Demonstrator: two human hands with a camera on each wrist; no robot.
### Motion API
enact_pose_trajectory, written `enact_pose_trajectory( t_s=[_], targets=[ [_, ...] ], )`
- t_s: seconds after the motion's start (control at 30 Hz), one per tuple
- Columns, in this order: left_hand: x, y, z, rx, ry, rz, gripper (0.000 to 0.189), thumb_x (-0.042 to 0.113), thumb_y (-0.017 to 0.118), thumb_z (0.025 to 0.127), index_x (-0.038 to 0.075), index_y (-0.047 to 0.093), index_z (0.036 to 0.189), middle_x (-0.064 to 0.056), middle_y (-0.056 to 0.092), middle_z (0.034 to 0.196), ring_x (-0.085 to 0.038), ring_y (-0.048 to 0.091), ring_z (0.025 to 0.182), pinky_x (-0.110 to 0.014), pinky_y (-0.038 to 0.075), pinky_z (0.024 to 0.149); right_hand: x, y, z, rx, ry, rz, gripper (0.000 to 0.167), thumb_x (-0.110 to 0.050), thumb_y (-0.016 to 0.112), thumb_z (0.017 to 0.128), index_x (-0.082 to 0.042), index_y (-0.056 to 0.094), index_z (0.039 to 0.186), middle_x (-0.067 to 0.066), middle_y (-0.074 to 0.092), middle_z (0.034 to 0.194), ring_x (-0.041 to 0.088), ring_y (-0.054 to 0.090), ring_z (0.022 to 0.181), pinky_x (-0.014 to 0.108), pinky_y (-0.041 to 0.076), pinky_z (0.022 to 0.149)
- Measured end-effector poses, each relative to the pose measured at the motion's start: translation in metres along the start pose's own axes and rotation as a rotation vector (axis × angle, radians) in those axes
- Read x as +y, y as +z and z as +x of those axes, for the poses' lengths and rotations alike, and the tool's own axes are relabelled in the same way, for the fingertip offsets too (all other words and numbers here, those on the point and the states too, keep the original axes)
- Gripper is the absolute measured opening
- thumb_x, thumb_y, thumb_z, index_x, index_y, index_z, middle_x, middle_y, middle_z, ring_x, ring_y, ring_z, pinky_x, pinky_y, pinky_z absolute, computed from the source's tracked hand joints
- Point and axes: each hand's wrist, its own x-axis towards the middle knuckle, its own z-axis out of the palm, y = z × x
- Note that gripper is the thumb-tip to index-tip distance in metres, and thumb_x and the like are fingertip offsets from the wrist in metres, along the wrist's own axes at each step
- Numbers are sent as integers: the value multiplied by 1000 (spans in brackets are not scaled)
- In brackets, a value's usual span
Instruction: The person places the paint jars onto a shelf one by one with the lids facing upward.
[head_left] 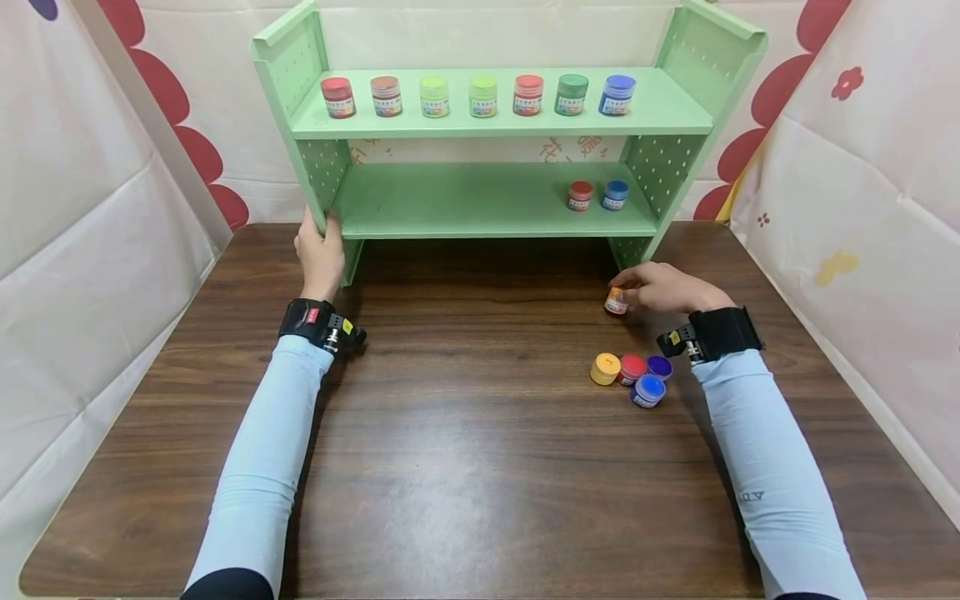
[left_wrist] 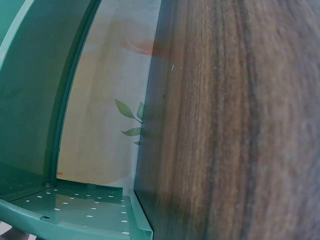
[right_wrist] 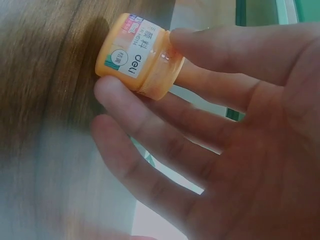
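Blue sleeves: nearest my view;
Right hand: fingers pinch orange jar;
Left hand: fingers grip green shelf side

Bright, even light over green rack; pale cloth left of rack softly lit. Dark shade pooled under rack. Surface well in front of rack catches whitish glare; soft shadows along inner sides of left sleeve and right sleeve. Head view mostly crisp, though fine print too small to read. Left wrist view dimmer, hazy; rack edge bowed, surface grain beside rack smeared. Right wrist view: orange jar sharp, casting shadow; milky glare away from rack.
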Motion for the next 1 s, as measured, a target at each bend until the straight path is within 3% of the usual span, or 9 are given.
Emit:
enact_pose_trajectory(
  t_s=[0.17,0.4,0.57,0.8,1.0],
  targets=[
    [0,1,1,3,9,-1,37,29,51,105,16,60,139,-12,70,131,-20,59,107,-44,46,106,0,0,0,-4,4,18,44,-12,53,104,7,54,143,23,68,121,29,67,100,46,56,88],
    [-1,0,1,2,4,2,40,30,51,105,19,59,143,-10,68,137,-22,62,119,-43,45,110,1,-1,0,-9,-19,5,42,-11,53,104,7,55,142,22,68,122,27,67,99,45,55,87],
    [-1,0,1,0,1,-2,39,30,51,106,17,59,141,-13,69,132,-22,61,113,-45,46,109,-6,-4,-3,9,-48,-6,41,-11,53,104,6,56,142,22,68,122,26,68,98,42,56,86],
    [0,-1,2,2,26,-4,37,31,50,106,16,60,139,-16,69,125,-25,59,106,-48,47,105,-29,-11,-14,128,-101,-70,39,-14,54,105,1,59,142,19,68,127,28,65,104,44,53,90],
    [-2,-2,0,-10,21,-3,39,33,49,107,17,59,141,-14,68,133,-23,62,114,-49,46,107,-55,-26,-24,249,-190,-136,34,-14,56,106,-3,63,137,13,71,106,23,62,87,33,49,73]
  ],
)
